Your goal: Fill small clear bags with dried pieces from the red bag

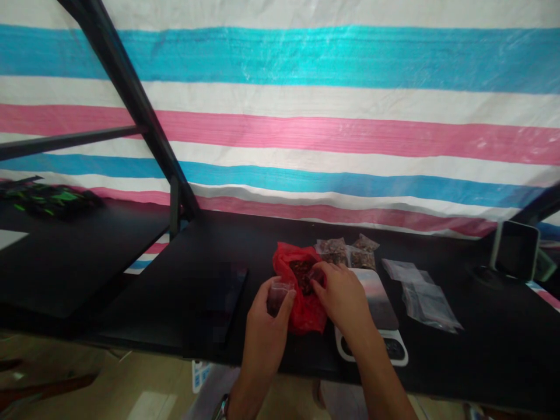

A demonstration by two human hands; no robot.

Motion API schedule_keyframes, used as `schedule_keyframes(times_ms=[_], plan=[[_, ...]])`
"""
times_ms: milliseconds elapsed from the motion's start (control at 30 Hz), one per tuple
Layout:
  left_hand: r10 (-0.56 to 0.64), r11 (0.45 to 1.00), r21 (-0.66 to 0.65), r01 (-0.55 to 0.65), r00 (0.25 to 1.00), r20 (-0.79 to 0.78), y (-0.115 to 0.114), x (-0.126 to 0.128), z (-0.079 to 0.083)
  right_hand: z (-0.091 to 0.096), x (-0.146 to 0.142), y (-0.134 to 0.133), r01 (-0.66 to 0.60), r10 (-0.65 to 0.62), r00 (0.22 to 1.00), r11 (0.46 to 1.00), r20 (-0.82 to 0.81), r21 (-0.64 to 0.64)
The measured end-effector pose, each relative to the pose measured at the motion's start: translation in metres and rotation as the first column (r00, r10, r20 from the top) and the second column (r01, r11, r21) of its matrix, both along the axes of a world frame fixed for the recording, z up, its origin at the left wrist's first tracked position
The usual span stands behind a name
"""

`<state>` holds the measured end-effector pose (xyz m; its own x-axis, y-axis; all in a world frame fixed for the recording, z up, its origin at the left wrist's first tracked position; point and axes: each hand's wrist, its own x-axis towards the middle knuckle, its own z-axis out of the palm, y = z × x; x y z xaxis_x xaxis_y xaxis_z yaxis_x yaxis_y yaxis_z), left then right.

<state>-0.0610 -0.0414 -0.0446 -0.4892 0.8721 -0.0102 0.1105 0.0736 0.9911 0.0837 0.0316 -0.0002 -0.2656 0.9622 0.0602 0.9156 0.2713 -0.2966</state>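
Note:
A red plastic bag (308,318) stands on the black table with its mouth spread, showing dark brown-red bits (301,269) inside. On its left side, my left hand (266,329) pinches a small clear zip bag (275,296) by its upper part. My right hand (343,294) reaches over the red bag's mouth from the right, thumb and fingers closed around something small and partly see-through that I cannot make out. Under my right forearm lies a white kitchen scale (380,303) with a metal plate, partly covered by the arm.
Several filled clear bags (363,256) lie behind the scale. Flat clear zip bags (431,303) are stacked to its right. A dark-screened device (516,251) stands at the far right. Left are a dark flat panel (210,297), a metal frame post (149,122) and a green-black model vehicle (55,198).

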Motion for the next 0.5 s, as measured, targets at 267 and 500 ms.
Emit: schedule_keyframes(times_ms=[267, 500], plan=[[-0.011, 0.999, -0.047, 0.015, 0.996, 0.084, -0.0103, 0.0005, -0.0038, 0.004, 0.0051, -0.0072, -0.065, 0.06, 0.997, 0.991, -0.043, -0.116], [0.027, 0.999, -0.046, -0.017, 0.974, 0.226, -0.0068, 0.0021, -0.0034, 0.0032, 0.0021, -0.0094, -0.127, 0.106, 0.983, 0.981, -0.148, -0.144]])
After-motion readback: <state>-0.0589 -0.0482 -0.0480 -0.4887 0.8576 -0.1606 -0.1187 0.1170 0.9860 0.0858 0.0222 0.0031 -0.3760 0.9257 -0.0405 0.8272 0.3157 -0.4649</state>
